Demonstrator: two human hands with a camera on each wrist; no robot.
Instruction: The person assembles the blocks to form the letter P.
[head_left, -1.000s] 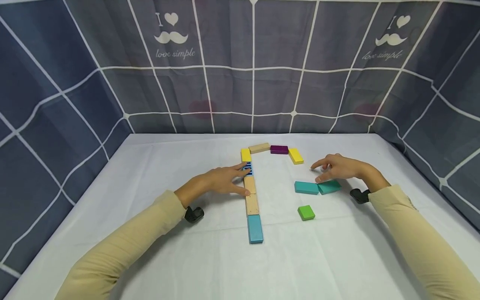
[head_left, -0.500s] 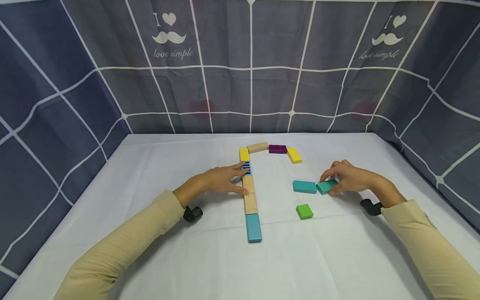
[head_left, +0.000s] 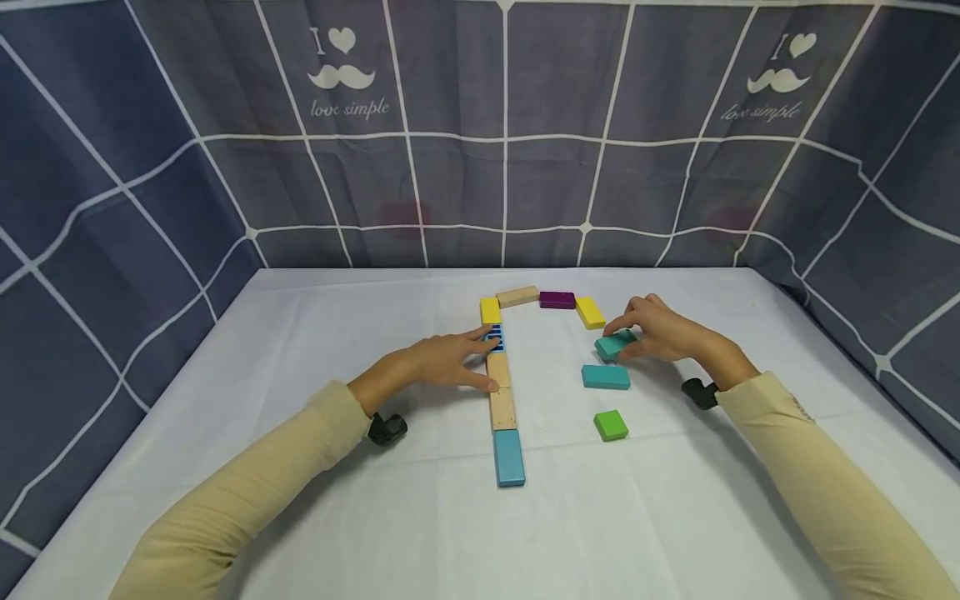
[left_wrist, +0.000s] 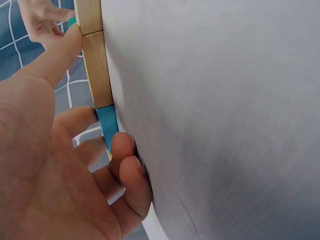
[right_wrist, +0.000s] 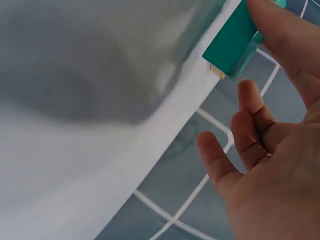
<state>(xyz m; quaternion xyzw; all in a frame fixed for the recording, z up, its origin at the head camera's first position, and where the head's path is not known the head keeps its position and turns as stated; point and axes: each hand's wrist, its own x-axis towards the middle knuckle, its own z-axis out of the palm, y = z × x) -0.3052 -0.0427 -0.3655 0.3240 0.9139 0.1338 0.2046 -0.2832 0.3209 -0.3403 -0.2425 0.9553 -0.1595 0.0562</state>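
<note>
My right hand pinches a teal wooden block between thumb and fingers, just beyond a second teal block lying on the table. In the right wrist view the held teal block shows by the thumb, with the other fingers spread away from it. My left hand rests beside a line of blocks, its fingers at the blue striped block and its thumb at the natural wood blocks. In the left wrist view the thumb touches a wood block.
The line starts near me with a blue block and runs to a yellow block. It bends right through a wood block, a purple block and another yellow block. A green block lies apart on the white cloth.
My right hand reached the right-hand teal block, took hold of it and carried it left and away from me, towards the yellow block. The left hand stays in place.
</note>
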